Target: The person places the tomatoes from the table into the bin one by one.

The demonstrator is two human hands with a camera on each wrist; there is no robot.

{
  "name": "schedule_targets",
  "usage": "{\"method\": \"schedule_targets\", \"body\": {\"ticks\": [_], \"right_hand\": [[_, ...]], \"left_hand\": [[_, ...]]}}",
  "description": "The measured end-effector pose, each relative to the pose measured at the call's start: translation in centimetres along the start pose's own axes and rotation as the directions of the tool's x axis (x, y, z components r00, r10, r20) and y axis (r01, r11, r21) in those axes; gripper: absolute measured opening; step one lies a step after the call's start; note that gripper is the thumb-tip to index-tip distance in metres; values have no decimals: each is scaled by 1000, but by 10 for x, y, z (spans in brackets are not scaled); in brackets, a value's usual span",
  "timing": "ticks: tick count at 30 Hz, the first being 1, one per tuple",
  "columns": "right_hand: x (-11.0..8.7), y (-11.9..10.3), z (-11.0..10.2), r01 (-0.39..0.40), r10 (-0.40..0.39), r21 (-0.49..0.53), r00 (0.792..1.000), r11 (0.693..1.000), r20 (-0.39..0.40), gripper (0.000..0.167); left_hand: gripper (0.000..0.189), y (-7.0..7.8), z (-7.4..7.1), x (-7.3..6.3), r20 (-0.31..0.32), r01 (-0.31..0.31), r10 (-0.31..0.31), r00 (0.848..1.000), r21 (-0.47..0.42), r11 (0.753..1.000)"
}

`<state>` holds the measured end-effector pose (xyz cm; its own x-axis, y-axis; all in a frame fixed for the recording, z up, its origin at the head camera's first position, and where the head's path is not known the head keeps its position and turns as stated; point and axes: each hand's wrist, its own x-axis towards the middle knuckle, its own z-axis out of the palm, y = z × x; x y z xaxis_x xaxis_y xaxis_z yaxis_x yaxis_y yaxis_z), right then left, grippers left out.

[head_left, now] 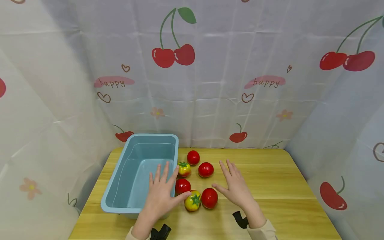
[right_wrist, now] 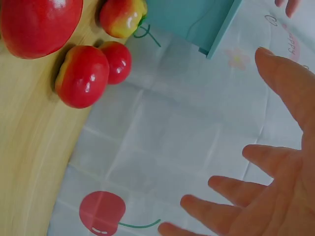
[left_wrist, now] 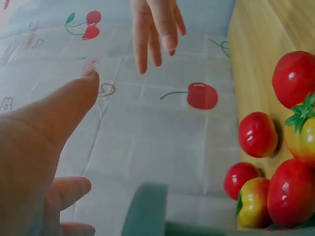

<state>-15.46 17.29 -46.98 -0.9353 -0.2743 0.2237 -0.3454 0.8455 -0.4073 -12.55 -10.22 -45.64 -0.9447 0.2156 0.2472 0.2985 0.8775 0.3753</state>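
Observation:
My left hand (head_left: 162,196), fingers spread, hovers over the right side of a light blue plastic bin (head_left: 115,180) and holds nothing. To the right of the tomatoes is my right hand (head_left: 237,188), its fingers also spread with nothing in them. Between the bin and that hand lie several toy tomatoes. Red ones include a far tomato (head_left: 193,157), a middle tomato (head_left: 206,169) and a near tomato (head_left: 209,198). Another red tomato (head_left: 182,186) sits against the bin's side. Two yellow-red tomatoes with green tops, one near (head_left: 192,202) and one farther back (head_left: 184,169), lie among them.
Everything stands on a light wooden table (head_left: 270,186). A white curtain (head_left: 210,110) printed with cherries and hearts hangs behind the table and along both sides. Dark straps or mounts (head_left: 240,220) are worn at both wrists.

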Motion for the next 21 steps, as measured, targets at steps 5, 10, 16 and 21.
{"method": "schedule_targets", "body": {"ticks": [5,10,16,21], "right_hand": [[0,4,0,8,-6,40,999,999,-39,85],[1,6,1,9,-2,95,997,995,-79,74],[2,12,4,-10,28,190,996,982,-89,70],[1,20,9,-37,59,281,996,959,-71,75]], "left_hand": [[86,-10,-9,-5,-52,14,-16,999,-40,999],[79,-22,-20,-12,-106,26,-34,994,-73,997],[65,-39,-33,-21,-202,43,-60,977,-89,995],[60,-54,-44,-32,-267,68,-91,959,-94,993]]}}
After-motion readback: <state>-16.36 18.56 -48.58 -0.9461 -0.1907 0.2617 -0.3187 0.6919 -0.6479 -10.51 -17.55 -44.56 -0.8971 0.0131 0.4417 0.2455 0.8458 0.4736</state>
